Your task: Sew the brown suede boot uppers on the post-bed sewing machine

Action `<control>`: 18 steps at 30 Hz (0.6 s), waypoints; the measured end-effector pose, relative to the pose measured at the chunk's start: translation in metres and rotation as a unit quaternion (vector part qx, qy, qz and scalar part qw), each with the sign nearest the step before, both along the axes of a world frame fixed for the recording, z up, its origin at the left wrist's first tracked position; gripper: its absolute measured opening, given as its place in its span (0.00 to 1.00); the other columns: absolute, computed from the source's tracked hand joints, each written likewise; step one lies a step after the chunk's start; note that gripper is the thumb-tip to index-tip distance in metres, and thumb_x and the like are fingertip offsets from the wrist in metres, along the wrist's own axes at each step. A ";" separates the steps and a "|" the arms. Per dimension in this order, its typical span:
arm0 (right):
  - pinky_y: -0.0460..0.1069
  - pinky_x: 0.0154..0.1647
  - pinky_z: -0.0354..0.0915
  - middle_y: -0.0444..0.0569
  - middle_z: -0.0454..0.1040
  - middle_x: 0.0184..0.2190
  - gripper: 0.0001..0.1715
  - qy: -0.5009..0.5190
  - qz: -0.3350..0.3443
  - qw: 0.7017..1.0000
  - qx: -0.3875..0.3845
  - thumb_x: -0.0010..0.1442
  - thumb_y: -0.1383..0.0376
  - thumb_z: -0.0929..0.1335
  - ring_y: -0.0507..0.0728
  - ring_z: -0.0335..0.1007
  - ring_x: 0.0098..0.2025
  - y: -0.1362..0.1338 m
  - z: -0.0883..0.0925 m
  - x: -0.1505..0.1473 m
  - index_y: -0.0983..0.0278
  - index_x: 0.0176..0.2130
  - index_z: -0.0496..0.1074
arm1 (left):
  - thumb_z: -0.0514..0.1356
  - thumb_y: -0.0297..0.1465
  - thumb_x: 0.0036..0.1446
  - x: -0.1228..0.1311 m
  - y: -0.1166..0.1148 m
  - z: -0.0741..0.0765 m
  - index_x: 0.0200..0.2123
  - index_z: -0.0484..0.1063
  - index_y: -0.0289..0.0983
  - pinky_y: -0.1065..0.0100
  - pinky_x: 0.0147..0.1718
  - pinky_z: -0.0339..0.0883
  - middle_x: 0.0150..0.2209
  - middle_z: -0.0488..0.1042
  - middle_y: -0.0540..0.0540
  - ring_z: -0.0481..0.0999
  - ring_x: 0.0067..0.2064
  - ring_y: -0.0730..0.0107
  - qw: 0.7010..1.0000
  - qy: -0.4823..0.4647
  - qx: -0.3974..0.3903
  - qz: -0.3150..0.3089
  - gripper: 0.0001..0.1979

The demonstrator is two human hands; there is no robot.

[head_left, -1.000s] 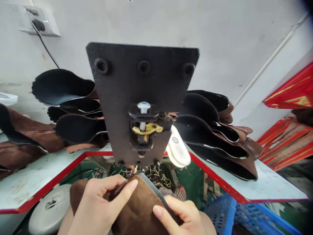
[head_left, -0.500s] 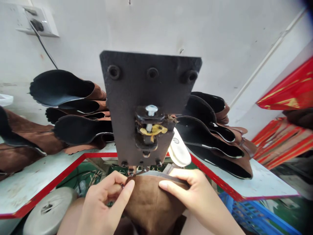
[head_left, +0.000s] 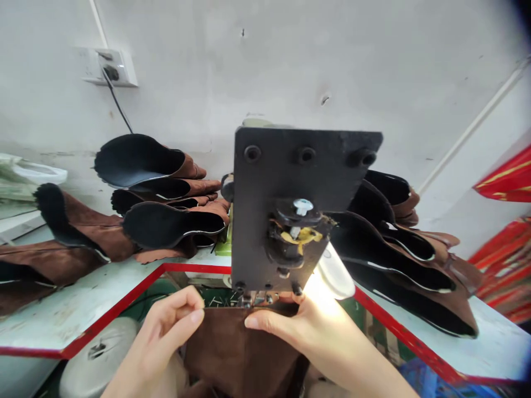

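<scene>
A brown piece of material [head_left: 232, 351] hangs below the black plate [head_left: 257, 232] of a machine, between two wings of a red-edged table [head_left: 95, 298]. Its upper edge runs left to right, close to small metal parts [head_left: 248, 301] under the plate. The left hand [head_left: 172, 326] pinches that edge's left end; the right hand [head_left: 307, 329], nearer the metal parts, grips farther right, thumb on the near face.

Left boot shafts [head_left: 174, 224] are lying on the left part of the desk [head_left: 70, 304], right boot shafts [head_left: 398, 265] on its right part. Between them, the machine plate [head_left: 290, 182] is standing over the front edge's recess, the boot piece [head_left: 224, 342] hanging below. Behind, a socket [head_left: 110, 66] is sitting on the wall [head_left: 249, 72].
</scene>
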State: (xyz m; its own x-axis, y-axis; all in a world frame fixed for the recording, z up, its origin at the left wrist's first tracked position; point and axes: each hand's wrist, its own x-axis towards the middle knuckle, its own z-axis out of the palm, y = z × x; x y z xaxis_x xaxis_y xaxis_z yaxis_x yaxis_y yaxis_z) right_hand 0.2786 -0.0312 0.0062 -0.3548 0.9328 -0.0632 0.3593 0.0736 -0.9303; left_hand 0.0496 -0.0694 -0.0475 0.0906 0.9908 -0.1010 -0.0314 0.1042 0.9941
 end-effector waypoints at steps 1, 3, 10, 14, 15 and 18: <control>0.47 0.46 0.72 0.39 0.84 0.35 0.11 0.009 0.008 1.000 0.004 0.56 0.57 0.78 0.57 0.78 0.39 0.000 0.002 -0.002 0.55 0.40 0.83 | 0.66 0.51 0.56 0.000 0.007 0.006 0.27 0.70 0.38 0.75 0.25 0.56 0.23 0.64 0.53 0.62 0.26 0.73 0.998 0.043 0.011 -0.040 0.22; 0.46 0.48 0.72 0.38 0.84 0.39 0.10 0.031 0.032 0.999 0.014 0.57 0.61 0.78 0.56 0.79 0.43 0.001 0.006 -0.003 0.55 0.41 0.82 | 0.69 0.47 0.51 0.004 0.018 0.018 0.30 0.78 0.38 0.73 0.30 0.62 0.28 0.72 0.49 0.69 0.32 0.66 0.983 0.164 0.020 -0.083 0.17; 0.49 0.36 0.71 0.44 0.79 0.32 0.11 -0.163 0.071 0.983 0.035 0.54 0.56 0.78 0.59 0.75 0.37 0.020 0.017 0.051 0.60 0.28 0.80 | 0.64 0.47 0.56 0.025 0.021 0.021 0.25 0.81 0.36 0.71 0.28 0.66 0.28 0.77 0.46 0.74 0.32 0.62 0.973 0.210 0.029 -0.087 0.20; 0.50 0.46 0.69 0.46 0.79 0.40 0.08 -0.207 0.069 0.974 0.062 0.54 0.62 0.77 0.61 0.74 0.45 0.021 0.011 0.076 0.60 0.26 0.79 | 0.69 0.42 0.52 0.020 0.013 0.011 0.30 0.84 0.38 0.72 0.27 0.69 0.34 0.81 0.45 0.77 0.36 0.58 0.987 0.156 0.036 0.021 0.13; 0.50 0.46 0.69 0.45 0.80 0.40 0.07 -0.199 0.067 0.976 0.057 0.55 0.62 0.76 0.61 0.74 0.45 0.019 0.010 0.077 0.59 0.27 0.79 | 0.69 0.42 0.52 0.019 0.011 0.010 0.29 0.84 0.38 0.72 0.26 0.69 0.33 0.81 0.45 0.77 0.35 0.59 0.988 0.147 0.031 0.026 0.12; 0.50 0.41 0.69 0.45 0.81 0.37 0.08 -0.183 0.059 0.980 0.046 0.58 0.61 0.74 0.62 0.75 0.44 0.013 0.007 0.072 0.60 0.28 0.79 | 0.69 0.43 0.52 0.014 0.008 0.010 0.24 0.82 0.38 0.73 0.23 0.67 0.27 0.79 0.46 0.75 0.30 0.62 0.992 0.124 0.017 0.018 0.14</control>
State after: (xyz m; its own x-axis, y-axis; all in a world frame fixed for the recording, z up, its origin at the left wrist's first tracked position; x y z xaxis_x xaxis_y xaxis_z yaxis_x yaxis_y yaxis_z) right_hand 0.3507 -0.0183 0.0135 -0.4298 0.8943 -0.1245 0.6524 0.2122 -0.7275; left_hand 0.0639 -0.0619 -0.0372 0.0314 0.9962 -0.0816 0.2110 0.0732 0.9747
